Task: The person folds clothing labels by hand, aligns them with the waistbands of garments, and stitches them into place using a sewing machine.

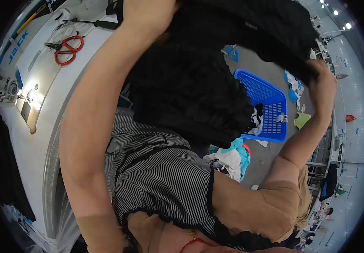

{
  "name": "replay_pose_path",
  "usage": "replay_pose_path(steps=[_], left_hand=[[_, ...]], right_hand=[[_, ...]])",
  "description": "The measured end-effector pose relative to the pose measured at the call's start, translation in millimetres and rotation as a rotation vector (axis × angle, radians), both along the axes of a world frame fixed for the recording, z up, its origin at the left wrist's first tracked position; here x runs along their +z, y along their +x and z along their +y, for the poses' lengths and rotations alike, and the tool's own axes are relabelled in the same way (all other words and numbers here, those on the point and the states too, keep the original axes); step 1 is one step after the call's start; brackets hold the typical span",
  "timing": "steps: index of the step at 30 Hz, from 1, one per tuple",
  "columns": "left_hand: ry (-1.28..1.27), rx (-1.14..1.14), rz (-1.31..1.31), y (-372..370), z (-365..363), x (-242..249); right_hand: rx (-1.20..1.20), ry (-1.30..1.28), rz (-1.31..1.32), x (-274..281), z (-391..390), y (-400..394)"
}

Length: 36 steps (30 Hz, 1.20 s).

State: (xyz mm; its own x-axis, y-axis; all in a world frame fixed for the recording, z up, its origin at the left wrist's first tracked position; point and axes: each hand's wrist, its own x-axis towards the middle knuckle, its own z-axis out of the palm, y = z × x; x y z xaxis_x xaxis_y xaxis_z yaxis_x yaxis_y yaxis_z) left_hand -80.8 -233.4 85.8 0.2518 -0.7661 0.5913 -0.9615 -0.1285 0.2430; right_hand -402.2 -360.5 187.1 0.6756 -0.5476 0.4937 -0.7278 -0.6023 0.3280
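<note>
Head view. Blue basket (pixel 270 101) on the floor, beyond the lap; its mesh bottom mostly bare, with a few white and dark scraps lying at its near edge. Loose white and teal cloth pieces (pixel 232 158) heaped on the floor just beside the basket.

Black garment (pixel 190 88) held up in the air between both hands, hanging over the lap and covering part of the basket. Left hand (pixel 148 12) at the garment's upper edge, mostly hidden by cloth; grip cannot be told. Right hand (pixel 323 86) raised at the garment's far end, fingers closed on the black cloth.

Tabletop (pixel 26 139), white: red scissors (pixel 66 49) near its far edge, a screwdriver (pixel 93 23) past them. Sewing machine (pixel 11 80) with its lamp on, at the tabletop's outer edge.
</note>
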Motion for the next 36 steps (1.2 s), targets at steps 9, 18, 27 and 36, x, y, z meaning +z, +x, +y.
replay_pose_path(steps=[9, 18, 27, 36], left_hand=[[0.298, -0.006, -0.087, -79, 124, -157], [0.032, 0.395, 0.365, -1, 312, -60], [-0.321, 1.476, -0.08, 178, 538, -21], [-0.457, 1.415, 0.231, 223, 570, 1]], right_hand=[[0.047, 0.805, 1.035, -211, 92, 3], [0.83, 1.051, 0.846, -122, 115, 156], [1.02, 0.915, 1.117, -128, 152, 267], [1.144, 0.625, 1.064, -124, 198, 332]])
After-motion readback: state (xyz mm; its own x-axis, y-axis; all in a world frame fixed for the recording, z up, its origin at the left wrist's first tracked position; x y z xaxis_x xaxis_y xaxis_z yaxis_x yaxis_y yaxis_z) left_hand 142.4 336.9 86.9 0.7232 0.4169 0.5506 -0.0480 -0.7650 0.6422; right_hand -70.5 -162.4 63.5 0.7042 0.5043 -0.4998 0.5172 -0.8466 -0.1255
